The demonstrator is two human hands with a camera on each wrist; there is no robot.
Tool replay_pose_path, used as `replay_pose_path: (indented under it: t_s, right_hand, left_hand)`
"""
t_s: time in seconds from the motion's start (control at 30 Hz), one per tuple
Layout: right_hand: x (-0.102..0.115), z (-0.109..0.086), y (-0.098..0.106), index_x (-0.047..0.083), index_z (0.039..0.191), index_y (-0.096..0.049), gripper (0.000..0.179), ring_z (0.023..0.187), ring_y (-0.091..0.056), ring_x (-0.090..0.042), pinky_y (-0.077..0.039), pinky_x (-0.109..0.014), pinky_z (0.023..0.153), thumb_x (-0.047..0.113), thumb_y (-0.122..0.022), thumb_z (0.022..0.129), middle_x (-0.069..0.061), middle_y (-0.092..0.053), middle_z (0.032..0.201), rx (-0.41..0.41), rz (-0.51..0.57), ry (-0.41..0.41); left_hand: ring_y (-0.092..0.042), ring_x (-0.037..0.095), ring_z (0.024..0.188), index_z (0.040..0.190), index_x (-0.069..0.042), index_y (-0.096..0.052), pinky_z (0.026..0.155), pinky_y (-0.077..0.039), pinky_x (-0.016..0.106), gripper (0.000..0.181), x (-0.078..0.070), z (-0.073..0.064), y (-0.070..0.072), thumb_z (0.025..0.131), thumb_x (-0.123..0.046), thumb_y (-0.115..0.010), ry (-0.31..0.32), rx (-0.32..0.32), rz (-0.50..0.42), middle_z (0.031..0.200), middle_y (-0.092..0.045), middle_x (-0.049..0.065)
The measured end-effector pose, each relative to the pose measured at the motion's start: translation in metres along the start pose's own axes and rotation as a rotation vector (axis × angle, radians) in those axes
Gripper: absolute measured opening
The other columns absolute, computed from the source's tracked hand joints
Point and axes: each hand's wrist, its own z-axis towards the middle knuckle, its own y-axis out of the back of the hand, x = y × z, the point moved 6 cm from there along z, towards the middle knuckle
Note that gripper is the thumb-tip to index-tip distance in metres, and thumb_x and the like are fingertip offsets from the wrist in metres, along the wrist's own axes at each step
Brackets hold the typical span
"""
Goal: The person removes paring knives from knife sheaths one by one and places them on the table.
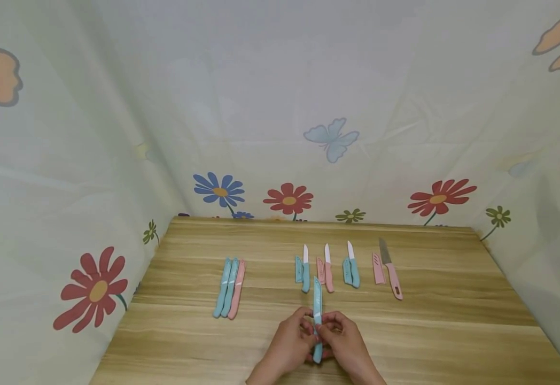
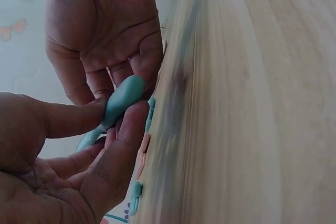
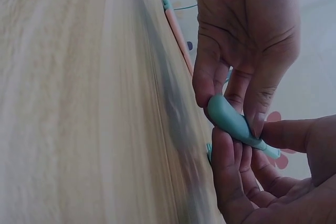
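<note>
"Head view: what fills the scene?"

"Printed cloth (image 1: 261,80) hangs behind and on both sides of a wooden table (image 1: 429,331), its grain running from side to side."

"And the person at work?"

"Two bare hands reach over the near part of the table. The left hand (image 1: 287,342) and the right hand (image 1: 347,342) meet on one item, a sheathed teal knife (image 1: 317,305), held at front centre and pointing away from the person."

"How firm is the grip?"

"Narrow, from both sides. Each hand pinches the knife between thumb and fingers (the two wrist views show the rounded handle end up close)."

"What lies beyond?"

"To the right, a long pink knife (image 1: 392,274) with a grey blade ends a row of four. Well off to the left, three sheathed knives (image 1: 230,289), two teal and one pink, lie side by side."

"The rest of that row?"

"Three small knives (image 1: 328,270) with bare white blades, teal, pink and teal. Smallest are the loose sheaths (image 1: 347,271), each lying just left of its matching knife, colour for colour."
</note>
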Motion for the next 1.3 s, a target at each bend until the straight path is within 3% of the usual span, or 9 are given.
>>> replay_pose_path:
  t_s: [0.87, 1.3]
  right_hand:
    - [0.0014, -0.001, -0.0007, -0.008, 0.121, -0.059, 0.03, 0.073, -0.065, -0.017, -0.061, -0.034, 0.056, 0.01, -0.067, 0.098, -0.01, -0.064, 0.094, -0.015, -0.028, 0.015]
    - [-0.0024, -0.001, -0.0016, -0.009, 0.124, -0.06, 0.033, 0.079, -0.067, -0.017, -0.063, -0.034, 0.061, 0.011, -0.066, 0.099, -0.011, -0.067, 0.097, 0.026, -0.007, -0.011]
  left_hand:
    - [-0.066, 0.012, 0.072, 0.13, -0.008, -0.06, 0.05, -0.058, 0.026, 0.043, -0.001, -0.0024, -0.0014, 0.091, 0.006, -0.07, 0.005, -0.009, -0.006, 0.097, -0.062, 0.002]
    - [-0.065, 0.013, 0.072, 0.129, -0.01, -0.061, 0.05, -0.059, 0.027, 0.043, 0.0023, -0.0036, -0.0013, 0.09, 0.006, -0.07, 0.027, -0.014, -0.032, 0.095, -0.062, 0.002]
